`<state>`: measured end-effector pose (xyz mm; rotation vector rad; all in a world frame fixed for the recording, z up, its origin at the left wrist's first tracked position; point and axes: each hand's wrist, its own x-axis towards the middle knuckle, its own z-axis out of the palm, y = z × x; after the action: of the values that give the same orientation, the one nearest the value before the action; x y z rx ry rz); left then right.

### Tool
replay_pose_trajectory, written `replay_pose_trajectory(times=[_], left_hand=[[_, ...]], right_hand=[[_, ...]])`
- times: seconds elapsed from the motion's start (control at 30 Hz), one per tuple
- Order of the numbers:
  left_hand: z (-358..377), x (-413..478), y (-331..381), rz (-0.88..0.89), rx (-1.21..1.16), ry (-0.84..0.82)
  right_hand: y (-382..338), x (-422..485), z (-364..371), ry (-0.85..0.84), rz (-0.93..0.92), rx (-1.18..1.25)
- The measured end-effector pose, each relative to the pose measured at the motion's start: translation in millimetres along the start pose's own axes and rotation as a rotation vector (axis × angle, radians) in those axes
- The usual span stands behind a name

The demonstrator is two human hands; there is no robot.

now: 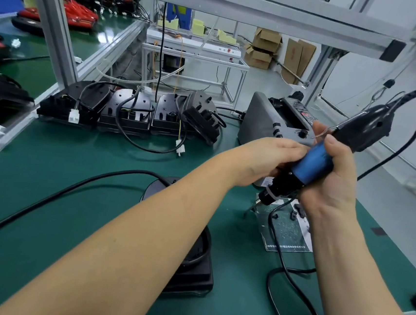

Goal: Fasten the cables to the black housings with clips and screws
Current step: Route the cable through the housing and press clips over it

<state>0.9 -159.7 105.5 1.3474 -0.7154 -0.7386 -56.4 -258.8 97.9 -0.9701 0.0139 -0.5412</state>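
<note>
On the green mat [80, 150] the right hand [334, 179] wraps its fingers and thumb round the blue barrel of an electric screwdriver [313, 165], which is held tilted above the bench, tip down and to the left, black rear end up and to the right; the left hand [265, 160] reaches across, its fingers curled over the tool's front end just above the black collar, gripping it there; one black housing [190, 275] lies on the mat near the person, partly hidden under the left forearm, with a black cable [59, 191] running from it off to the left edge; a row of further housings [130, 109] stands along the back of the mat, draped with cables and white connectors [73, 116]; just below the screwdriver's tip sits a clear tray [286, 231] strewn with small screws, a few black clips [295, 212] at its upper end; a grey machine [264, 117] stands behind the hands.
</note>
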Motion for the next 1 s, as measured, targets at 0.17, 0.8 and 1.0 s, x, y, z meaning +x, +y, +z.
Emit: replay_pose_trajectory(times=[0.17, 0.8, 1.0], left_hand=[[-8.1, -1.7, -12.6, -0.056, 0.072, 0.111], [-35.7, -15.4, -50.1, -0.202, 1.195, -0.077], [-45.6, -20.8, -34.9, -0.083, 1.138, 0.083]], right_hand=[[-1.7, -0.7, -2.4, 0.122, -0.087, -0.014], [-10.5, 1.9, -6.2, 0.276, -0.153, 0.013], [-14.4, -1.1, -4.0, 0.146, -0.134, -0.027]])
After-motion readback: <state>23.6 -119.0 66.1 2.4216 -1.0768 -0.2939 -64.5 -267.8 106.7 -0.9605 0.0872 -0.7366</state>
